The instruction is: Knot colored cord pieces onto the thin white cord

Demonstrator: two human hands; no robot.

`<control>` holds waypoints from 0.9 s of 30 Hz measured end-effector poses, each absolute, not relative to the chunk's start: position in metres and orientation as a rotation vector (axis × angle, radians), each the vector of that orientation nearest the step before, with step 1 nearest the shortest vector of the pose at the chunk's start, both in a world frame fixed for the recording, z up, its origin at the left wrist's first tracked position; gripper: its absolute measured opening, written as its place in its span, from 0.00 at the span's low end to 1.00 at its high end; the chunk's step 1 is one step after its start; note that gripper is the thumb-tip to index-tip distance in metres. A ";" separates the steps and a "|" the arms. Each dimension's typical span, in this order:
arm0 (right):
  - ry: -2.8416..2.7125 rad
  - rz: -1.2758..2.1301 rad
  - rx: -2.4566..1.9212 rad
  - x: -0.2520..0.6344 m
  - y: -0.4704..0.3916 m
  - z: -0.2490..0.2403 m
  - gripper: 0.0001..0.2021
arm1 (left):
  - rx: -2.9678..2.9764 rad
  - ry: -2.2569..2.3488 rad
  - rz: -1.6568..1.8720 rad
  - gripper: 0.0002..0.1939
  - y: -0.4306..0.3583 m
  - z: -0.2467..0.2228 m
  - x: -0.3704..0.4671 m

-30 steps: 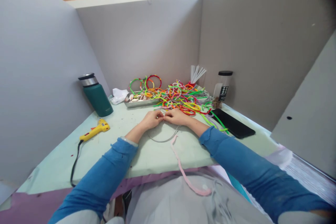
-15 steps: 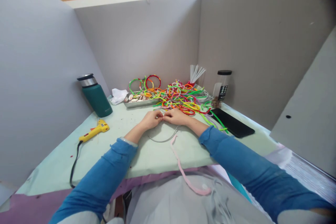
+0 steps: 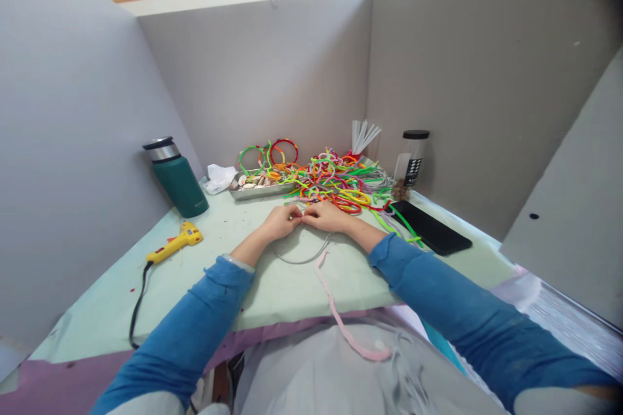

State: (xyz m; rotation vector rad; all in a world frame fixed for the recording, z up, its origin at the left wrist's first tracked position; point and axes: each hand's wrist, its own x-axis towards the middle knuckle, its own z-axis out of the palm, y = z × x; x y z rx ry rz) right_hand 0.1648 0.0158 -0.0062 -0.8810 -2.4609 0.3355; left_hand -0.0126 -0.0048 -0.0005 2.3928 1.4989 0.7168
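My left hand (image 3: 283, 222) and my right hand (image 3: 323, 215) meet fingertip to fingertip in the middle of the table. Both are closed in a pinch on a thin grey wire hoop (image 3: 302, 262), whose near side curves out below the hands. The exact spot between the fingertips is hidden. A pale pink fuzzy strip (image 3: 335, 311) starts just right of the hoop and hangs over the front edge onto my lap. Right behind the hands lies a tangled heap of coloured pipe cleaners (image 3: 335, 175).
At left are a yellow glue gun (image 3: 175, 244) with a black cord and a green bottle (image 3: 180, 185). A metal tray (image 3: 265, 192) of shells and wrapped hoops (image 3: 285, 141) stand behind. A black phone (image 3: 431, 228) and a clear jar (image 3: 413, 162) are right. Grey panels (image 3: 257, 78) enclose the table.
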 end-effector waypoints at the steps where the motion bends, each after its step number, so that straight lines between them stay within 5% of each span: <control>1: -2.459 0.335 -0.883 0.165 0.016 -0.006 0.14 | 2.385 1.498 0.719 0.09 -0.005 0.000 -0.012; 27: -2.350 0.526 -0.878 0.165 0.020 -0.009 0.15 | 2.354 1.532 0.797 0.09 -0.004 0.001 -0.011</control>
